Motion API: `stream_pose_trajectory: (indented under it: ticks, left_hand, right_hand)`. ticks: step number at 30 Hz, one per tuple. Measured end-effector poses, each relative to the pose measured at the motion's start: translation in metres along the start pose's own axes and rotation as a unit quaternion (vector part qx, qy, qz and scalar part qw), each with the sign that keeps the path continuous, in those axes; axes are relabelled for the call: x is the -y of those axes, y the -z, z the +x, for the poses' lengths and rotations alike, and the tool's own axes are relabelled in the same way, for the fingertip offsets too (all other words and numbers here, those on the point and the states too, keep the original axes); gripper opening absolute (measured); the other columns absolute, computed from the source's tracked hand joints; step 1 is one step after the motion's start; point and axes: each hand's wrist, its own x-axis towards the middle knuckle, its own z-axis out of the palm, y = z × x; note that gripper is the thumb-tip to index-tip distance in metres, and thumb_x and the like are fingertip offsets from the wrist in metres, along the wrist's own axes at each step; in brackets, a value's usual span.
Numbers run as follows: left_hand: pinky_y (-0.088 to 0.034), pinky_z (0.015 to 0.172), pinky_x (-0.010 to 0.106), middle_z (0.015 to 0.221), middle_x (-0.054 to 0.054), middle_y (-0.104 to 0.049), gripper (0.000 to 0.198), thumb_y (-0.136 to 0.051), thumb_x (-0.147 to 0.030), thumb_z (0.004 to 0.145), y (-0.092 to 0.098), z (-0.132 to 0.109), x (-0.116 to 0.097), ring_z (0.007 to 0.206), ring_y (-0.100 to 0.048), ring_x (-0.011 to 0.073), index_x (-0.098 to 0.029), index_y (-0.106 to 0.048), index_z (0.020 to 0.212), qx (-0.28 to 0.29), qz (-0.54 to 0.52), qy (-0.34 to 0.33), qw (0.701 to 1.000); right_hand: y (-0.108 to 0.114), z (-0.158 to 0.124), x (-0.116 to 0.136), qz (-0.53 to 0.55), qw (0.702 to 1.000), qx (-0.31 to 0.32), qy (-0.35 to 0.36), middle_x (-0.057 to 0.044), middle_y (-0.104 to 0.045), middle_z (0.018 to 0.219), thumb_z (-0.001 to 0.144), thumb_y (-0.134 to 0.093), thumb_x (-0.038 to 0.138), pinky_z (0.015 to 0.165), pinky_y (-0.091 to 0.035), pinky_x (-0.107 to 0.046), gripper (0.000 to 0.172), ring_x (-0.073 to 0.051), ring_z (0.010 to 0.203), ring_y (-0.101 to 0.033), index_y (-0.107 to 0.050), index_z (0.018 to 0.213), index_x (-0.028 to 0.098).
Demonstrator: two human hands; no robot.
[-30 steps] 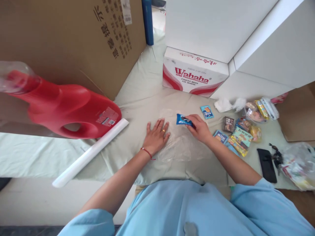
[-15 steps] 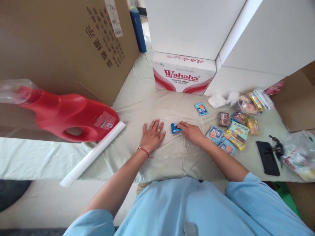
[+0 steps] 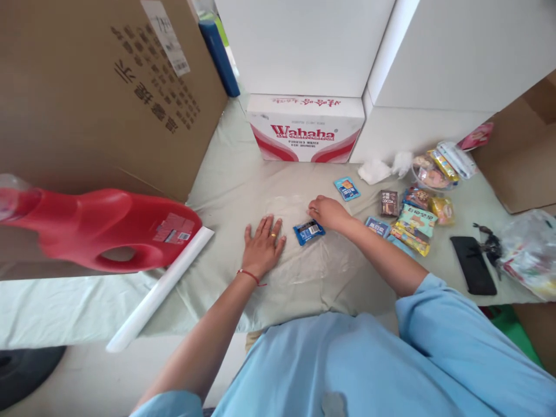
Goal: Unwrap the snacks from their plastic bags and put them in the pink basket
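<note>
My left hand [image 3: 262, 249] lies flat with fingers spread on the cloth-covered table, a ring on one finger and a red cord at the wrist. Just right of it, a small dark blue snack packet [image 3: 309, 231] rests on a sheet of clear plastic film [image 3: 299, 267]. My right hand [image 3: 330, 213] is at the packet's upper right, its fingers curled together; whatever they pinch is hidden. Beyond that hand is a light blue cracker packet [image 3: 347, 189].
Several snack packets [image 3: 416, 219] and a brown cocoa packet [image 3: 389, 203] lie to the right, near a phone [image 3: 472, 265]. A white water carton [image 3: 306, 130] stands behind. At left are a red jug [image 3: 117, 231], a white roll [image 3: 160, 289] and a large cardboard box [image 3: 108, 87].
My right hand has come off the blue packet and moved slightly away from me, so more of the packet shows. My left hand stays flat. The camera view has shifted a little.
</note>
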Motion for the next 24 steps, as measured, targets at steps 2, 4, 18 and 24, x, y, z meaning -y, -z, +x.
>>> stream_pose_trajectory:
  ticks: [2,4,18,24]
  left_hand:
    - [-0.017,0.130,0.068,0.177,0.011,-0.028,0.064,-0.025,-0.050,0.109,0.001,0.000,-0.001,0.163,-0.028,0.0294,-0.025,-0.036,0.167,0.004,-0.001,0.000,1.000]
    - [-0.016,0.130,0.067,0.177,0.010,-0.027,0.064,-0.025,-0.051,0.109,0.001,0.000,-0.001,0.163,-0.028,0.0293,-0.026,-0.036,0.167,0.005,-0.004,-0.001,1.000]
    - [-0.010,0.131,0.068,0.175,0.013,-0.031,0.064,-0.026,-0.049,0.108,-0.004,0.000,0.001,0.163,-0.030,0.0311,-0.025,-0.037,0.167,-0.024,-0.022,-0.010,0.999]
    - [-0.009,0.131,0.067,0.175,0.013,-0.033,0.063,-0.026,-0.048,0.108,-0.002,0.001,0.001,0.162,-0.031,0.0309,-0.026,-0.039,0.166,-0.024,-0.028,-0.006,0.999]
  right_hand:
    - [-0.005,-0.009,0.004,-0.014,0.998,-0.002,0.065,-0.012,-0.065,0.143,0.102,-0.061,0.039,0.095,-0.052,-0.034,0.039,-0.026,0.116,-0.070,-0.072,0.137,0.024]
    - [-0.009,-0.020,0.004,-0.024,0.990,0.048,0.129,-0.007,-0.059,0.153,0.097,-0.071,0.038,0.093,-0.053,-0.032,0.048,-0.026,0.121,-0.069,-0.066,0.144,0.034]
    - [-0.007,-0.016,-0.038,0.028,0.995,-0.097,0.002,-0.015,-0.068,0.138,0.106,-0.051,0.031,0.108,-0.049,-0.038,0.037,-0.026,0.125,-0.065,-0.068,0.136,0.019]
    - [0.023,0.004,-0.097,-0.079,0.932,-0.181,-0.303,-0.030,-0.065,0.134,0.096,-0.065,0.044,0.104,-0.050,-0.051,0.055,-0.040,0.127,-0.061,-0.062,0.136,0.006]
